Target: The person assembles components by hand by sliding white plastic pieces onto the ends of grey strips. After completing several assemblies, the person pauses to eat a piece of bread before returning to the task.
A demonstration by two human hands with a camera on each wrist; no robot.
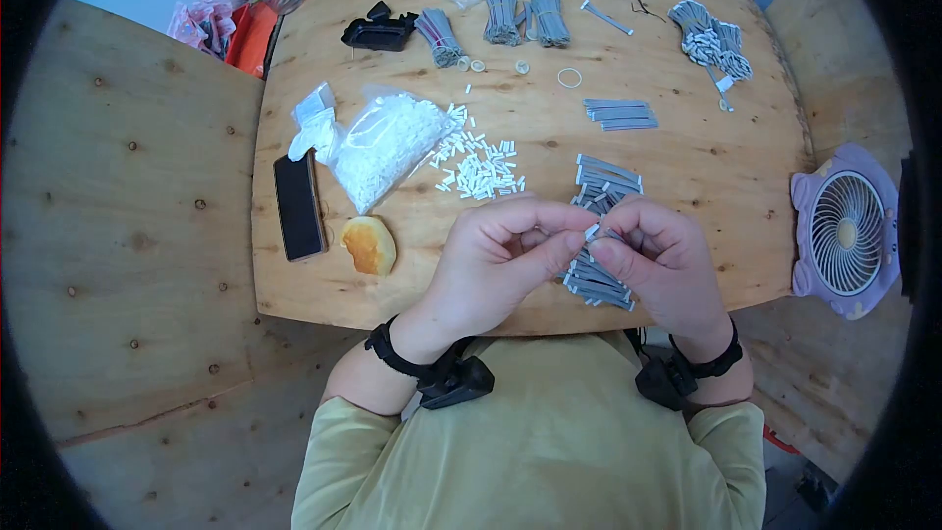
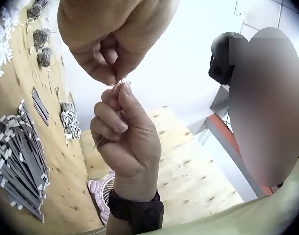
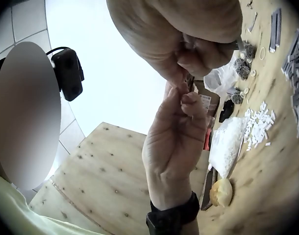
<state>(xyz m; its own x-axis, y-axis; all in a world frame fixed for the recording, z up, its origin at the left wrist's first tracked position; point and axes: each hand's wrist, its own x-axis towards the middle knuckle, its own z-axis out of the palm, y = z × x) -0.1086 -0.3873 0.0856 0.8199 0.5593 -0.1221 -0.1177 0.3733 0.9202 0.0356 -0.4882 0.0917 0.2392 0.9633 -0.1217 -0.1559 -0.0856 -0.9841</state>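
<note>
The plywood table (image 1: pixel 706 167) looks matt, the plastic bag (image 1: pixel 383 142) glossy, the grey strips (image 1: pixel 601 285) smooth.

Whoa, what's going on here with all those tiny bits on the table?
A person sits at a round wooden table. Their left hand and right hand meet just above it, fingertips pinching a small white tube and a thin grey strip together. Under the hands lies a pile of grey strips. Loose white tubes spill from a clear plastic bag nearby.

Head overhead, wrists close below; shared hands (image 1: pixel 589 240)
</note>
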